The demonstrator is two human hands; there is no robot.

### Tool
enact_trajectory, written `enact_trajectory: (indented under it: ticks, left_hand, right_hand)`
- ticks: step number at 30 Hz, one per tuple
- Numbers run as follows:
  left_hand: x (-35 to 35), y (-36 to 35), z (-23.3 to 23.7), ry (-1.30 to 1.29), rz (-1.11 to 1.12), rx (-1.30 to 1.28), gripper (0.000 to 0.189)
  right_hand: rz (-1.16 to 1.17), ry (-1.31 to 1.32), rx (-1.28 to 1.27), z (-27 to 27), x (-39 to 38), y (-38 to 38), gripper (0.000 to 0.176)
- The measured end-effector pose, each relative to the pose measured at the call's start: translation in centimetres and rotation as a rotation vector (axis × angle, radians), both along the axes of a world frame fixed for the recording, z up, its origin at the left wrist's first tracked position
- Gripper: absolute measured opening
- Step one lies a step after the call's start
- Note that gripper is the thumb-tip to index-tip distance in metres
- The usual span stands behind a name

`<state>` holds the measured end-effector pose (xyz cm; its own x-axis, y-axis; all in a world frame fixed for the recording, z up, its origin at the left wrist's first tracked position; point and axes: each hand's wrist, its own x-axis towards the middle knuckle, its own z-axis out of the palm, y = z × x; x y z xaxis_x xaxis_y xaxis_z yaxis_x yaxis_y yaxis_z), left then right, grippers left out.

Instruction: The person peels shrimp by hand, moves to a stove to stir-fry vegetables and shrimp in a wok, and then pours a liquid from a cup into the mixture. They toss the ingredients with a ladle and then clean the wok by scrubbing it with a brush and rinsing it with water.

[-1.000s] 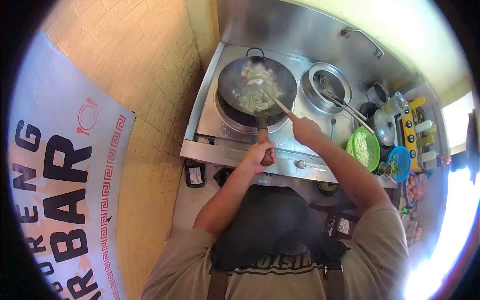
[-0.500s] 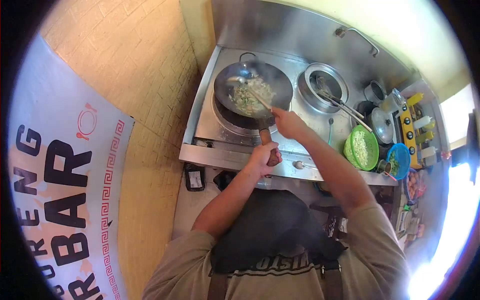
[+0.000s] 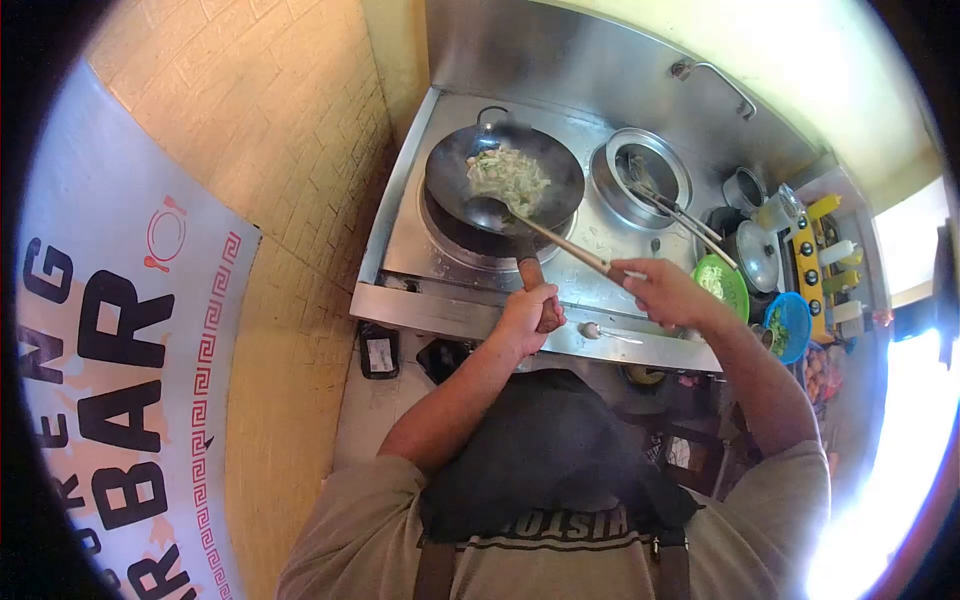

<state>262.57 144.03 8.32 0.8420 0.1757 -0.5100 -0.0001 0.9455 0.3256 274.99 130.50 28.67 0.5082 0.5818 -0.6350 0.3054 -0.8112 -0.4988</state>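
A dark wok sits over the left burner, with pale strips of food and green bits in it. My left hand is wrapped round the wok's wooden handle. The fingers of my right hand are closed on the end of a long-handled ladle. Its bowl rests low in the wok, at the near side of the food.
Right of the wok stands a metal ring with long utensils in it. Farther right are a green bowl, a blue bowl, a lidded pot and squeeze bottles. A brick wall rises at the left.
My right hand has moved right and toward me, drawing the ladle from the wok's far left to its near side. The food is now bunched farther up the wok. My left hand keeps its hold.
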Motion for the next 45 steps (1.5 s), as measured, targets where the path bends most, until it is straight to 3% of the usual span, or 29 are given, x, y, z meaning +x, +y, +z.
enact_trajectory:
  ticks: [3, 4, 7, 9, 11, 14, 17, 18, 20, 22, 26, 29, 32, 42, 45]
  left_hand:
    - [0.0, 0.0, -0.6, 0.002, -0.007, 0.022, 0.011]
    - [-0.1, 0.0, -0.4, 0.003, -0.006, 0.032, 0.011]
    - [0.0, 0.4, -0.8, -0.007, 0.004, 0.038, 0.011]
    - [0.0, 0.2, -1.0, 0.007, -0.007, 0.032, 0.011]
    - [-0.1, 0.6, -0.9, 0.049, -0.023, 0.035, 0.011]
    - [-0.6, 1.4, -1.6, 0.042, -0.075, 0.092, 0.012]
    - [-1.2, 0.2, 0.9, -0.001, -0.028, 0.010, 0.012]
    - [-1.2, -0.2, 2.7, 0.066, -0.002, -0.051, 0.013]
    - [-1.3, -0.4, 1.7, 0.038, 0.004, 0.017, 0.013]
    - [-0.5, 0.3, 0.8, 0.016, -0.015, 0.048, 0.013]
    - [-0.6, 0.9, -0.3, 0.031, -0.023, 0.017, 0.012]
    - [-0.6, 1.0, -0.5, 0.013, -0.030, 0.037, 0.012]
    - [-0.7, 0.9, -0.7, 0.001, -0.047, 0.033, 0.012]
    - [-1.1, 1.5, -2.8, -0.058, -0.047, 0.013, 0.012]
    - [-0.9, 1.7, -3.1, -0.082, -0.078, -0.023, 0.012]
  right_hand:
    - [0.369, -0.469, 0.272, -6.2, 1.4, -1.7, 0.043]
    - [0.348, -0.545, 0.093, -6.6, 1.4, -1.0, 0.040]
    - [0.249, -0.636, -0.045, -9.5, 2.6, 2.3, 0.042]
    - [0.228, -0.615, 0.048, -13.5, 4.0, 4.5, 0.043]
    - [0.265, -0.596, 0.055, -13.9, 3.2, 5.5, 0.044]
    - [0.342, -0.593, -0.046, -9.9, -0.2, 3.7, 0.039]
    - [0.275, -0.558, 0.115, -10.8, 2.9, 2.7, 0.039]
    - [0.333, -0.621, 0.472, -10.7, 3.3, 2.8, 0.041]
    - [0.160, -0.311, 0.356, -10.0, 3.6, 1.6, 0.042]
    - [-0.110, 0.058, 0.248, -5.0, 1.8, 1.9, 0.043]
    - [-0.049, 0.116, 0.158, -3.4, -0.2, 1.2, 0.044]
    - [0.444, -0.587, 0.562, -9.8, 1.0, -0.5, 0.041]
    - [0.325, -0.618, -0.044, -9.0, 1.6, 2.4, 0.041]
    - [0.651, -0.951, -0.269, 1.0, 6.7, 0.6, 0.040]
    - [0.534, -0.891, -0.226, -5.7, 8.2, 1.7, 0.039]
